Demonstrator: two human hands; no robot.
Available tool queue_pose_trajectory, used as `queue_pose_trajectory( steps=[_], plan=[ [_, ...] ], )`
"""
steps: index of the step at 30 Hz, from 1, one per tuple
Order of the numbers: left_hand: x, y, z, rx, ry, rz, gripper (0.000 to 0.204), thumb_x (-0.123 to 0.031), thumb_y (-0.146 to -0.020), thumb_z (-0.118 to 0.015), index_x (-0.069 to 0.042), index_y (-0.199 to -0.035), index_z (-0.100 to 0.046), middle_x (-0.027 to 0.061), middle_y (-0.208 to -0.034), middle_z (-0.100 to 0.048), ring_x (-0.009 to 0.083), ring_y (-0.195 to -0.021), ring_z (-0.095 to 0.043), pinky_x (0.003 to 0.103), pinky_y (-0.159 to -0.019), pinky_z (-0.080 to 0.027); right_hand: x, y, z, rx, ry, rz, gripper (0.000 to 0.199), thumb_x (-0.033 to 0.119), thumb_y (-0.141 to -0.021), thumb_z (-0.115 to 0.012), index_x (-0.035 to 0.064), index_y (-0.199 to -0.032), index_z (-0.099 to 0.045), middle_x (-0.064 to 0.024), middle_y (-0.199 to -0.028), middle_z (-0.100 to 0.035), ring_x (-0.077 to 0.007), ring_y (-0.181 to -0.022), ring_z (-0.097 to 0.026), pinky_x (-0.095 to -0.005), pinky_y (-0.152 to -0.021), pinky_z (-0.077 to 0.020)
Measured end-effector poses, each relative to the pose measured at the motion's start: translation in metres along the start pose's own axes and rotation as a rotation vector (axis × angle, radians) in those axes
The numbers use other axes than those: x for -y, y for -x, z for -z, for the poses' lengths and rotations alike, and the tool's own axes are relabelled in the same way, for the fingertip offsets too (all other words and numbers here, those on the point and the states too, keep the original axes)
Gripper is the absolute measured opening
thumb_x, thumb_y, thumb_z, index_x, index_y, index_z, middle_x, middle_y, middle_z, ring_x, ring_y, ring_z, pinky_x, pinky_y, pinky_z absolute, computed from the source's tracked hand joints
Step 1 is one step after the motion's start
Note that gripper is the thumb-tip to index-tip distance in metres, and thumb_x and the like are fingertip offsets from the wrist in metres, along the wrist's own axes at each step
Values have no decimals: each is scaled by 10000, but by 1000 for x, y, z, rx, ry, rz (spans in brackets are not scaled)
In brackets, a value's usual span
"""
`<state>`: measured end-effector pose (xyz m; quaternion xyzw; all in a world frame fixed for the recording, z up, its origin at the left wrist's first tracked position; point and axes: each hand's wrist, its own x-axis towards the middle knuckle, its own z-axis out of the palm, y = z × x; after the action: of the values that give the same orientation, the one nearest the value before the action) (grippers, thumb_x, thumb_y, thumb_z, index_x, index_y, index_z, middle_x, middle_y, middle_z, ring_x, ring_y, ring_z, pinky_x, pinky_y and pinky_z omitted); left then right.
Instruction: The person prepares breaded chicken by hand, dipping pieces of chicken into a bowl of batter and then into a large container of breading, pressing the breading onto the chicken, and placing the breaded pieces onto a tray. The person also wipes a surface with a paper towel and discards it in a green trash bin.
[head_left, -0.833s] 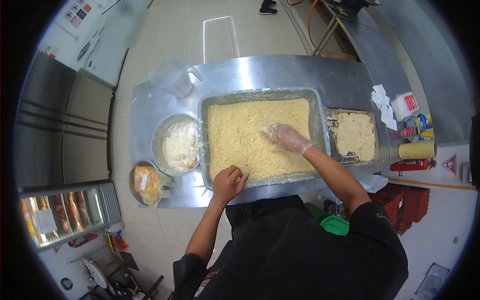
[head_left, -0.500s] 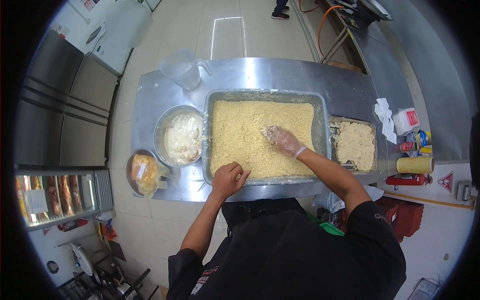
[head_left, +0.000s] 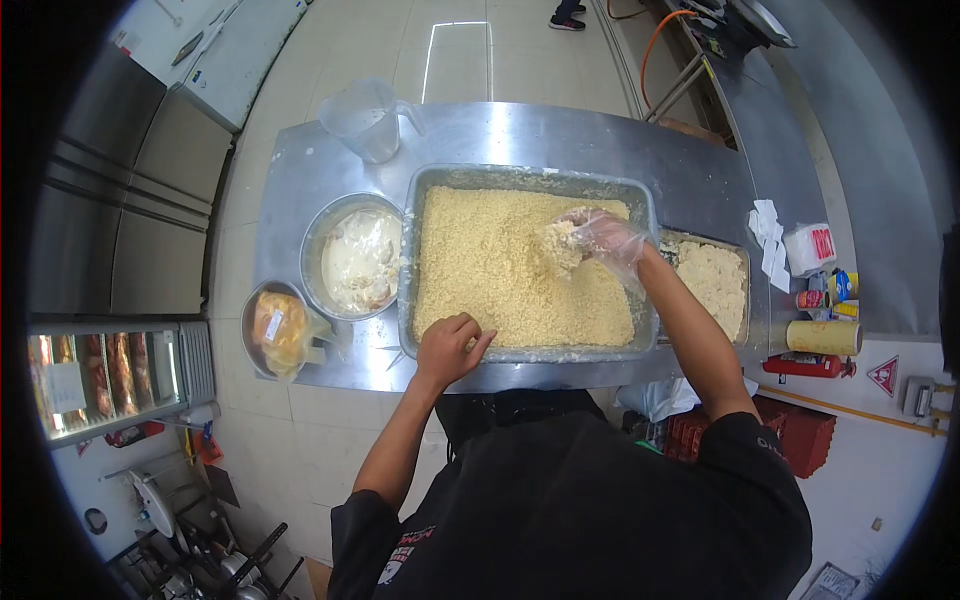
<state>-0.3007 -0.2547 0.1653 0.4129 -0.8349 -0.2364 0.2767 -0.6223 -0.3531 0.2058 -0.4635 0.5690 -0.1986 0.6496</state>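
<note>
A grey rectangular tub filled with pale yellow crumbs stands on the steel table in front of me. My right hand, in a clear plastic glove, is over the right part of the crumbs. Its fingers are closed round a crumb-covered clump; what lies under the coating cannot be made out. My bare left hand grips the tub's near rim with curled fingers. Left of the tub, a round metal bowl holds pieces in white batter. On the right, a tray carries crumb-coated pieces laid close together.
A smaller bowl with a bagged orange food stands at the near left. Behind the batter bowl is a clear plastic jug. Paper, a white package, cans and a yellow roll lie along the right. Someone's shoe shows far off.
My right hand has risen from the middle of the crumbs and moved right and away from me, now with a clump in it. The left hand stays at the near rim.
</note>
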Motion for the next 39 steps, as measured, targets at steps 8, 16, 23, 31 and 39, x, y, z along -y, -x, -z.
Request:
queue_pose_trajectory(
  steps=[8, 16, 23, 31, 39],
  plan=[
    [-1, -4, -3, 11, 0, 2, 251, -205, -774, -673, -57, -625, -536, 69, -625, -519, 248, -555, -540, 352, -510, -422, 18, 30, 16, -36, -257, 29, 349, 250, -900, -513, 43, -1180, -534, -97, -1059, -562, -188, -947, -556, -306, -786, -497],
    [-1, -4, -2, 24, 7, -3, 276, -225, -771, -677, -67, -608, -519, 69, -608, -497, 251, -549, -533, 362, -498, -410, -111, -6, -24, -190, 1465, -106, 279, 205, -861, -444, 17, -974, -617, -173, -942, -622, -262, -876, -608, -381, -739, -486],
    [0, -2, -3, 45, 10, 4, 279, -240, -764, -682, -70, -614, -520, 68, -606, -493, 253, -547, -529, 364, -500, -407, -150, 24, -30, -421, -141, -474, 439, 362, -884, -463, 79, -1211, -542, -103, -1129, -593, -237, -993, -571, -357, -759, -462],
    [1, -4, -2, 30, 2, 9, 288, -260, -754, -692, -71, -616, -524, 62, -615, -499, 249, -552, -535, 355, -502, -414, -151, 20, -19, -250, 336, 64, 628, 392, -890, -481, 61, -1386, -283, -83, -1398, -348, -250, -1191, -434, -373, -924, -418],
    [4, 5, 5, 60, -9, 38, 280, -260, -751, -694, -66, -626, -535, 68, -623, -511, 247, -563, -540, 352, -510, -416, -30, -3, -13, -411, 1625, 99, 521, 241, -853, -461, 33, -1314, -336, -187, -1242, -472, -305, -1147, -469, -367, -948, -401]
  ],
)
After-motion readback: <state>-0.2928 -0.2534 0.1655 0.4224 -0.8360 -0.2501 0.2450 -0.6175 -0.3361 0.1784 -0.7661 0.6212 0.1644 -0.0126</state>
